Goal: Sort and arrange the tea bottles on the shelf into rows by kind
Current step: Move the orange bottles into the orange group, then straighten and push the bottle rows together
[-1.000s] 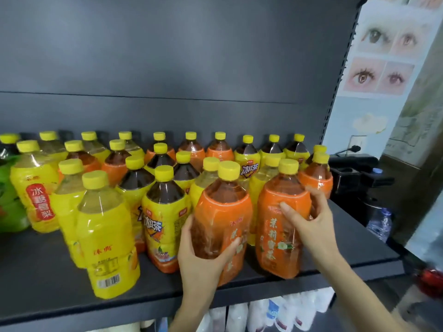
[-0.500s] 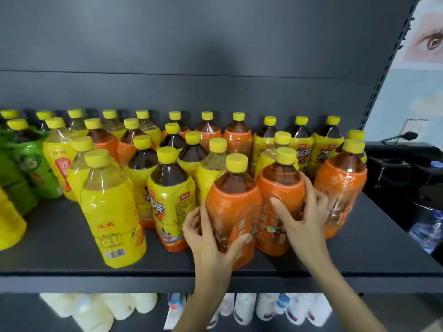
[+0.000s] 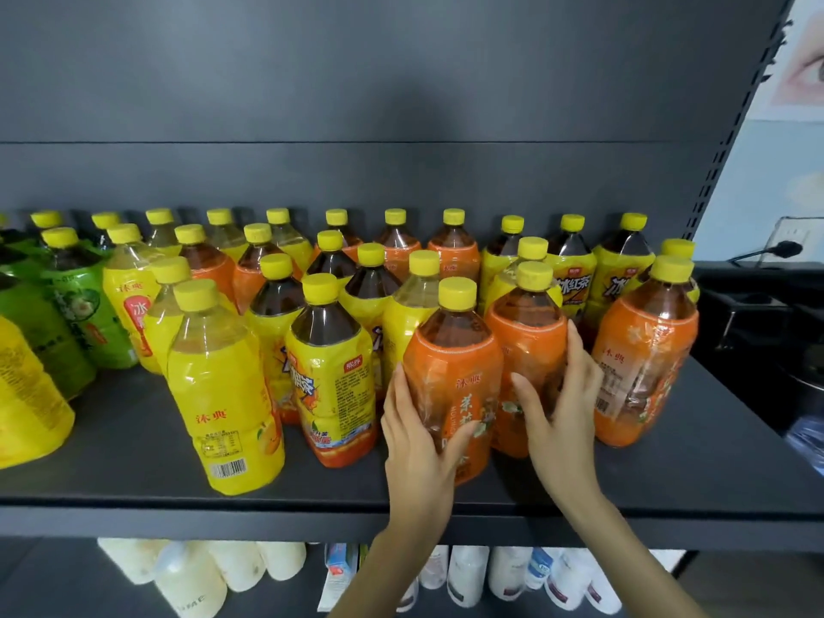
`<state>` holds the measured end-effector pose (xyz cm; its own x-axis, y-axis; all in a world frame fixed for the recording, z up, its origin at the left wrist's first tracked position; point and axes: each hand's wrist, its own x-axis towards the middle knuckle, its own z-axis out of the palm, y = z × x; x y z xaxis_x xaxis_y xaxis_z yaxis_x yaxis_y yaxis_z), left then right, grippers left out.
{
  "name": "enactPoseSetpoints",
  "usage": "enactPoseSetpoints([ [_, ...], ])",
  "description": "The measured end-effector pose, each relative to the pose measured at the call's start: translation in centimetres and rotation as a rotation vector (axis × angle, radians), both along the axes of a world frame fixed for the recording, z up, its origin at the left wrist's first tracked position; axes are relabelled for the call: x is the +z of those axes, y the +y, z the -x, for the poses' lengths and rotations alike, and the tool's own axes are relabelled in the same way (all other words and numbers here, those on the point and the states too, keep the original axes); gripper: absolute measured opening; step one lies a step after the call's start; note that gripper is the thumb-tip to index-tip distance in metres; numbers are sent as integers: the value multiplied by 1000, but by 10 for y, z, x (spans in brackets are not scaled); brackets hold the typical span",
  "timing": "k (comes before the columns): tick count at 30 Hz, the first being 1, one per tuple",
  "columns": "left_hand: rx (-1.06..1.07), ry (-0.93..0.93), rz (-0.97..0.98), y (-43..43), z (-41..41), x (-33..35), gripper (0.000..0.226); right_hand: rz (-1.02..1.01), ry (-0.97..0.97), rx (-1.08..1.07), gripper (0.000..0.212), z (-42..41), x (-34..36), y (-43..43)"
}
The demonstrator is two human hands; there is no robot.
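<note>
At the front edge of the shelf [image 3: 133, 443], the left hand [image 3: 417, 434] had thumb and fingers wrapped round the lower body of the front orange bottle [image 3: 450, 363], which stood close to the lip. Just beside it, the right hand [image 3: 562, 412] gripped the second orange bottle [image 3: 526, 345], fingers curled round its far side. Both bottles appeared packed tight against their neighbours. A careless sideways slide would likely have knocked the dark iced-tea bottle [image 3: 332, 372] on the left, or dragged the front one over the edge. The glossy wrap labels looked easy to slip on.

Farther left stood green bottles [image 3: 76, 314] and a pale yellow bottle [image 3: 223, 385] well forward, with mixed kinds crowding behind. On the right a third orange bottle [image 3: 642, 363] stood near, bare shelf beyond it. White bottles [image 3: 468, 573] sat on the level below.
</note>
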<state>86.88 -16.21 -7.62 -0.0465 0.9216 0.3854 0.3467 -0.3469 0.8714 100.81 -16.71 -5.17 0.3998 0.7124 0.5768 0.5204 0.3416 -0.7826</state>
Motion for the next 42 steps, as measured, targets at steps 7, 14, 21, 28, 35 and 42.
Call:
enactPoseSetpoints([
  [7, -13, 127, -92, 13, -12, 0, 89, 70, -19, 25, 72, -2, 8, 32],
  [14, -32, 238, -64, 19, -17, 8, 98, 139, -7, 134, 73, -17, 20, 42],
  [21, -27, 374, -60, 3, -3, 3, 80, 103, 115, 166, 55, 4, 13, 3],
  [28, 264, 229, -395, -33, 45, -3, 53, -169, -212, 272, 53, 50, -4, -33],
  [35, 682, 149, -328, -24, 144, 16, 84, -115, -297, 342, 47, 94, 1, -17],
  [42, 327, 55, -124, 11, 194, 33, 118, -130, -251, 293, 71, 148, 23, 14],
])
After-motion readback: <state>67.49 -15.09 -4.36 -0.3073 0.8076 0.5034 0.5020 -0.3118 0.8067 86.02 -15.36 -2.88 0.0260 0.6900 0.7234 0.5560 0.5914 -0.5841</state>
